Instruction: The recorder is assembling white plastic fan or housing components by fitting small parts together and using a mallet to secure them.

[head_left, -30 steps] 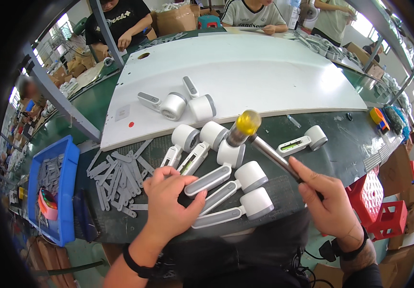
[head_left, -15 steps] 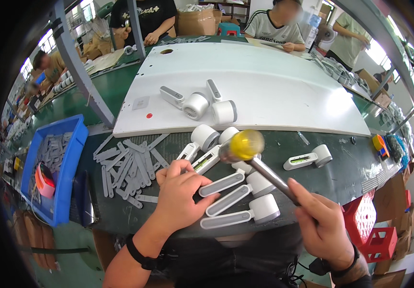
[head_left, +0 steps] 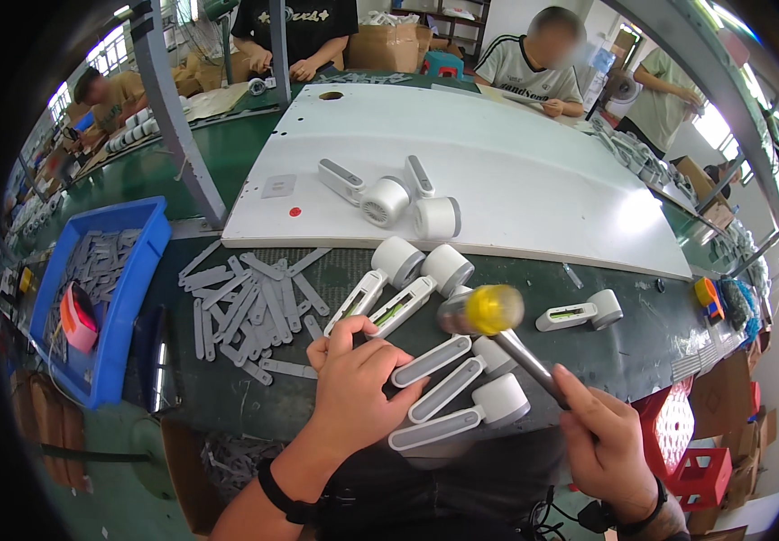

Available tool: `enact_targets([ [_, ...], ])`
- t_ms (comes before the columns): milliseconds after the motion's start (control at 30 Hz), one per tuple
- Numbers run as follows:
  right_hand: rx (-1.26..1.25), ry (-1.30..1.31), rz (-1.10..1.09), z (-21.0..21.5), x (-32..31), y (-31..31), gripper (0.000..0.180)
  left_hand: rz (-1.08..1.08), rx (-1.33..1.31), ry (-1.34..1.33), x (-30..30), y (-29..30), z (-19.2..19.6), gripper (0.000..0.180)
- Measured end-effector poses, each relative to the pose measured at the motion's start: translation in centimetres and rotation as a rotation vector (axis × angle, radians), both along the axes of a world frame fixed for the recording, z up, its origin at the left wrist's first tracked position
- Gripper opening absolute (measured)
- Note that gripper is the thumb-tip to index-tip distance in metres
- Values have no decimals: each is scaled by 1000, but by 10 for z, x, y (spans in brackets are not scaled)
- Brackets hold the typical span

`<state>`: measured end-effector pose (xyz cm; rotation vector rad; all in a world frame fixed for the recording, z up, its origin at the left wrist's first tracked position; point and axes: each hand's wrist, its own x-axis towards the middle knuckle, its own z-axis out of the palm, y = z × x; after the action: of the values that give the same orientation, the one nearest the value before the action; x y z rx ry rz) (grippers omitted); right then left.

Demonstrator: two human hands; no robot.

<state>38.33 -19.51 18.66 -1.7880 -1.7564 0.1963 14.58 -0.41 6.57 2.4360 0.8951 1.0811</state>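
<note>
My right hand (head_left: 608, 445) grips the handle of a mallet (head_left: 490, 312) with a yellow and clear head, held just above a row of white handheld fan bodies (head_left: 448, 390) lying on the dark mat. My left hand (head_left: 358, 386) rests on the mat, its fingers pressing on the handle end of the nearest fan bodies. Two more fan bodies (head_left: 396, 281) with open handles lie just beyond my left hand.
Several grey plastic strips (head_left: 249, 302) lie scattered left of the fans. A blue bin (head_left: 92, 298) with more strips sits at far left. A white board (head_left: 497, 171) carries three fan parts (head_left: 389, 194). One fan (head_left: 579, 315) lies at right. Other people work at the far side.
The view has shifted and the mallet head has come slightly lower over the fan row. My left hand stays pressed on the fan handles.
</note>
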Motion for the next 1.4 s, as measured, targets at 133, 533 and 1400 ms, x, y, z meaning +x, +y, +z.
enact_targets([
  [133, -188, -53, 54, -28, -1, -1, 62, -3, -28, 7, 2, -2, 1, 31],
  [533, -203, -75, 40, -9, -8, 5, 62, 38, -192, 32, -4, -4, 0, 31],
  [1400, -150, 182, -76, -26, 20, -2, 53, 34, -198, 28, -14, -8, 24, 46],
])
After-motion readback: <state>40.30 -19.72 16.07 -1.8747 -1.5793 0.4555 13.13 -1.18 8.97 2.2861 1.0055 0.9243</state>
